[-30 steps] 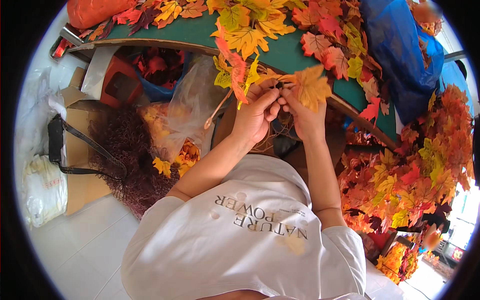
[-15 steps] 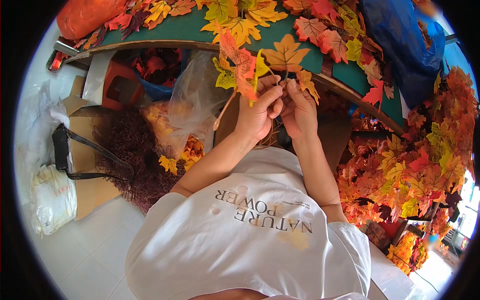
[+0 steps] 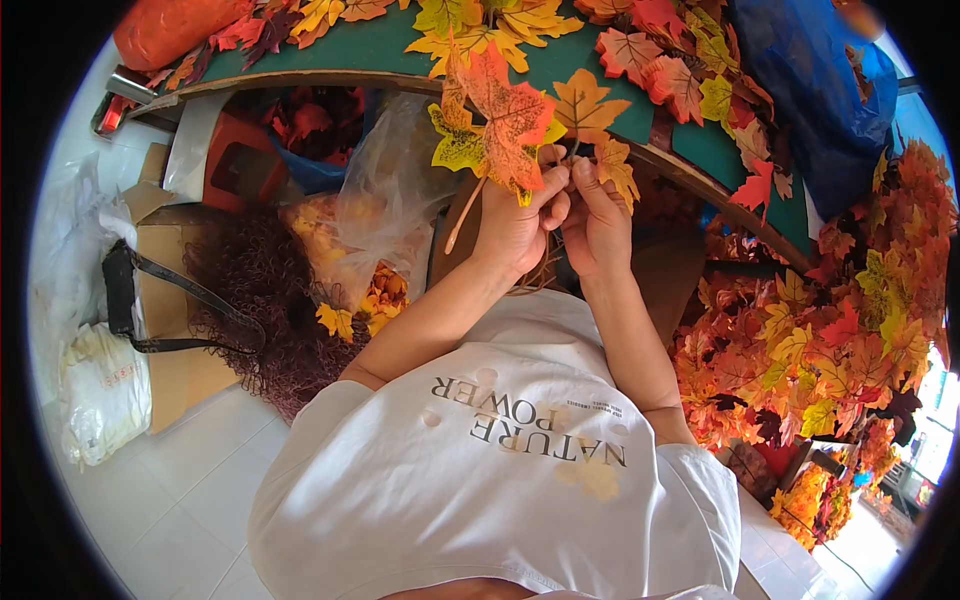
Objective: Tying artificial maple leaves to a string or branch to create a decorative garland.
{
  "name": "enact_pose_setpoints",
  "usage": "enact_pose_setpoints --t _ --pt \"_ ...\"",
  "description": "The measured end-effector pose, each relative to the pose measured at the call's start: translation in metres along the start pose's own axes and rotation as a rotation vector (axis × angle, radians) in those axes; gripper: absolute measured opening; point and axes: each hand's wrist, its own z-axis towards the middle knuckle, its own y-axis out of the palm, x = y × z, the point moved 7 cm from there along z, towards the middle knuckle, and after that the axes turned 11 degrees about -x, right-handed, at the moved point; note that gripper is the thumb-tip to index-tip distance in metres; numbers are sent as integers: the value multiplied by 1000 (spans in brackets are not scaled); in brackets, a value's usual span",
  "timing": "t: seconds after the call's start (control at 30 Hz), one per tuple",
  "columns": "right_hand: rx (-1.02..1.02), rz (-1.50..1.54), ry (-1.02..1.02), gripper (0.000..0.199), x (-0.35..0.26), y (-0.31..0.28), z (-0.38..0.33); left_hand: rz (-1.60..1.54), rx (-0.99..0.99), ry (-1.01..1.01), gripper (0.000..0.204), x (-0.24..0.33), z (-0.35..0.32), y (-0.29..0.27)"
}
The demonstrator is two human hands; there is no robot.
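Both hands meet at the near edge of a green-topped table, fingers pinched around artificial leaf stems. My left hand (image 3: pixel 515 220) is closed on a stem by thumb and fingers. Above it spread an orange-red artificial maple leaf (image 3: pixel 508 115) and a yellow one with dark speckles (image 3: pixel 455 140). From this cluster a brown stem end (image 3: pixel 462 215) hangs down beside the left hand. My right hand (image 3: pixel 600 215) pinches at the dark stem of an orange-brown leaf (image 3: pixel 588 103); a smaller orange leaf (image 3: pixel 617 170) stands beside its fingers. Where the stems join is hidden by the fingertips.
Loose leaves lie on the green table (image 3: pixel 340 55). At the right are a blue plastic bag (image 3: pixel 815 110) and a big heap of autumn leaves (image 3: pixel 800 330). Dark curly foliage (image 3: pixel 245 300), a cardboard box (image 3: pixel 180 330) and a clear bag (image 3: pixel 395 180) sit left and below.
The orange-red leaf has turned to face me more and spread to the right, with its hanging stem swinging slightly right. Both hands keep their pinch in nearly the same place.
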Motion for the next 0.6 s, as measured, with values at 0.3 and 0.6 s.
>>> enact_pose_setpoints --t 0.3,0.6 --pt "-13 -173 -143 20 -12 -11 1 41 -78 41 20 -6 3 -8" --pt "-45 -913 -316 20 -36 -4 -7 163 -79 73 6 1 4 -13"
